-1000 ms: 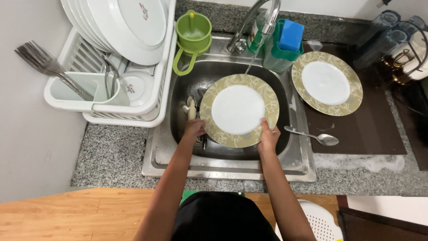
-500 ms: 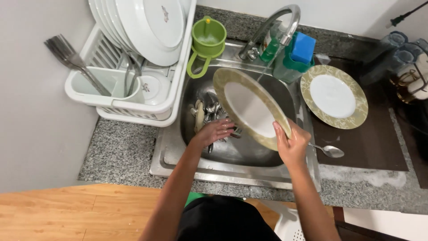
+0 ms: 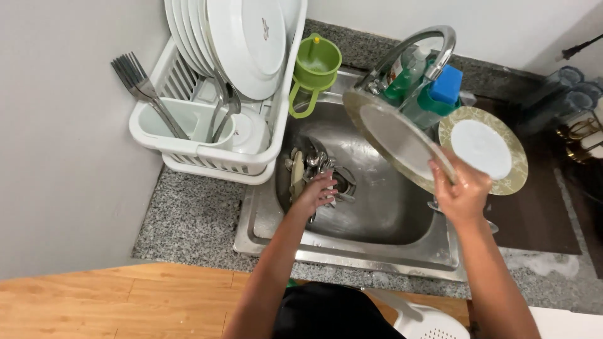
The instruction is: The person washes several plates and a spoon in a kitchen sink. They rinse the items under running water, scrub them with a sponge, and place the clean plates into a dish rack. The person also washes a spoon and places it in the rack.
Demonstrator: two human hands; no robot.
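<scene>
My right hand [image 3: 461, 191] grips the lower edge of a gold-rimmed white plate [image 3: 394, 141], held tilted on edge over the steel sink [image 3: 377, 216] below the tap [image 3: 422, 47]. My left hand [image 3: 315, 192] reaches down into the sink basin, fingers apart, touching or just above a pile of spoons and cutlery [image 3: 308, 164] near the drain. Whether it grips any piece I cannot make out. A second gold-rimmed plate [image 3: 485, 149] lies flat on the dark mat [image 3: 534, 213] right of the sink.
A white dish rack [image 3: 207, 141] with stacked white plates, forks and spoons stands left of the sink. A green jug [image 3: 314, 72] sits at the sink's back corner. Green bottles and a blue sponge [image 3: 446, 85] are behind the tap. Glasses [image 3: 568, 94] stand far right.
The plate went from flat in both hands to tilted on edge in my right hand alone, and further right. My left hand let go and dropped into the sink onto the cutlery.
</scene>
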